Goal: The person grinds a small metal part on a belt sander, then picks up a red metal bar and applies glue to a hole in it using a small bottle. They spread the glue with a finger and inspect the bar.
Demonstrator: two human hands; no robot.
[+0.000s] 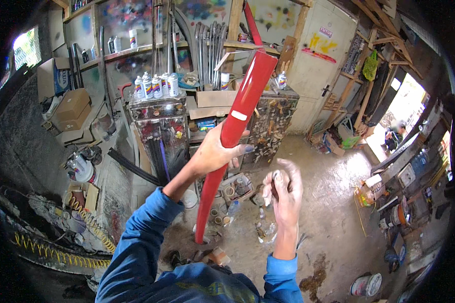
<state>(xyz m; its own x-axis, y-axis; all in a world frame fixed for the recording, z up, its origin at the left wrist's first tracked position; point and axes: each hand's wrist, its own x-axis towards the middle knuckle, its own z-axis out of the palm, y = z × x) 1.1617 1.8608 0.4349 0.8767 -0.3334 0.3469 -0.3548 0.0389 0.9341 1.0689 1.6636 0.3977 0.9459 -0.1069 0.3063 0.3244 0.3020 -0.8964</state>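
A long, glossy red painted bar (249,81) rises tilted in front of me, its wide upper end leaning right and its thin lower end down near the floor. My left hand (213,151) is wrapped round its middle, just below a small white patch (238,115) on the red surface. A narrower red piece (253,25) shows above the bar's top; whether the two are joined I cannot tell. To the right of the bar, apart from it, my right hand (285,189) is raised with its fingers curled in a pinch. Something whitish may be between them, too small to name.
Several spray cans (156,86) stand on a paint-stained cabinet (159,108) ahead. Small cups and a cardboard box (237,187) sit on the floor below the bar. A white bucket (366,285) stands at the lower right, a coiled yellow hose (60,258) at the lower left.
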